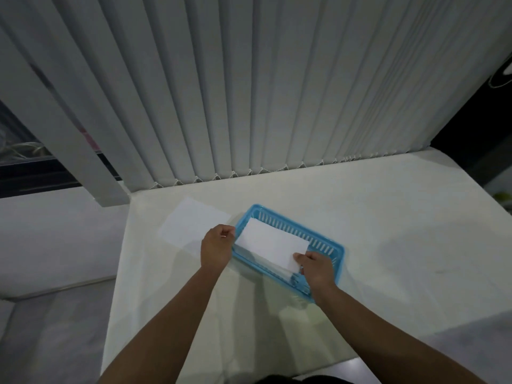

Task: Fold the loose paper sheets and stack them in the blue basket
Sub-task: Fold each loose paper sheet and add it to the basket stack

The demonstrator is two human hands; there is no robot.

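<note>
A blue slatted basket (329, 246) lies at an angle on the white table (388, 217). I hold a folded white sheet (270, 243) over the basket with both hands. My left hand (217, 246) pinches the sheet's left edge at the basket's left rim. My right hand (315, 268) pinches its near right corner. Under the sheet, edges of other folded sheets (277, 268) show inside the basket. A loose flat paper sheet (191, 221) lies on the table to the left of the basket, behind my left hand.
Vertical grey blinds (249, 92) hang along the table's far edge. The table's left edge drops off near the loose sheet, with a pale floor (55, 245) beyond. A dark window (33, 164) is at far left.
</note>
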